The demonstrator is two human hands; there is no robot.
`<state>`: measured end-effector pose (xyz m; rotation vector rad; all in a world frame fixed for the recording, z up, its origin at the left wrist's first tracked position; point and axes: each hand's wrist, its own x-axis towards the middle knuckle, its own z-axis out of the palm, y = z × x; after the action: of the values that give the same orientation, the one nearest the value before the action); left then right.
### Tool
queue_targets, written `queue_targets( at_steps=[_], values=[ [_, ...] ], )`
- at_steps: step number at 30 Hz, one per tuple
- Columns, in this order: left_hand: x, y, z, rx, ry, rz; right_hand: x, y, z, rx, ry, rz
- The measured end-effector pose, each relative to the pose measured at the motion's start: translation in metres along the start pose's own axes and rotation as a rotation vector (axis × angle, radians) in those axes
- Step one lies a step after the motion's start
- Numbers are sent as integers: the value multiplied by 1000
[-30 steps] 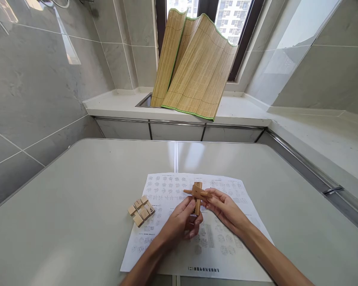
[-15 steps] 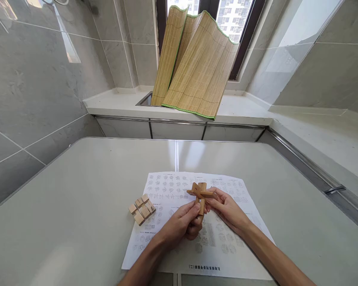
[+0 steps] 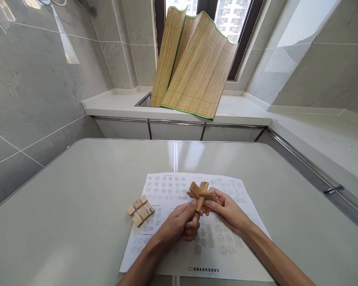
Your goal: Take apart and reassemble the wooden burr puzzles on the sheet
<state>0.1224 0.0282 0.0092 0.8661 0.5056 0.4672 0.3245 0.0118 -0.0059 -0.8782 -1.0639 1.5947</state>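
Between my hands is a wooden interlocking puzzle, its flat brown pieces crossing each other at the middle. My left hand is closed round its lower end, the thumb lying along one piece. From the other side, the fingers of my right hand pinch the right-hand arm of the puzzle. Some fingertips are hidden behind the pieces. Beneath both hands lies a large printed sheet with rows of small diagrams. A paler wooden block puzzle with notched pieces rests at the sheet's left edge, apart from my hands.
The sheet lies on a pale table with a seam down its middle. Beyond it, a bamboo mat with green edging leans on a white ledge before the window. Tiled walls stand on both sides.
The wooden puzzle has tilted and turned slightly in my hands, its lower end swinging left. My left hand has shifted a little to the left; both hands keep their hold.
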Motion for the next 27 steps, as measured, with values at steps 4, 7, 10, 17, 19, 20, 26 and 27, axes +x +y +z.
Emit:
queue_targets(
  at_steps=[4,7,10,17,19,20,26,27],
  values=[
    [6,-5,-3,-37,150,14,-1,-2,4,-25,-44,33],
    [7,-6,-6,-45,199,17,-1,3,3,65,-25,73],
    [6,-3,-8,-85,184,13,1,8,-2,258,39,121],
    [5,2,-3,-16,233,51,11,13,-27,608,382,-1],
    [5,4,-2,34,228,52,13,12,-34,626,462,-50],
    [4,6,0,76,225,54,13,11,-37,628,482,-74],
    [-29,34,3,668,424,182,13,4,-47,623,545,-184],
    [-38,39,1,753,513,217,12,5,-48,633,577,-189]
  ],
)
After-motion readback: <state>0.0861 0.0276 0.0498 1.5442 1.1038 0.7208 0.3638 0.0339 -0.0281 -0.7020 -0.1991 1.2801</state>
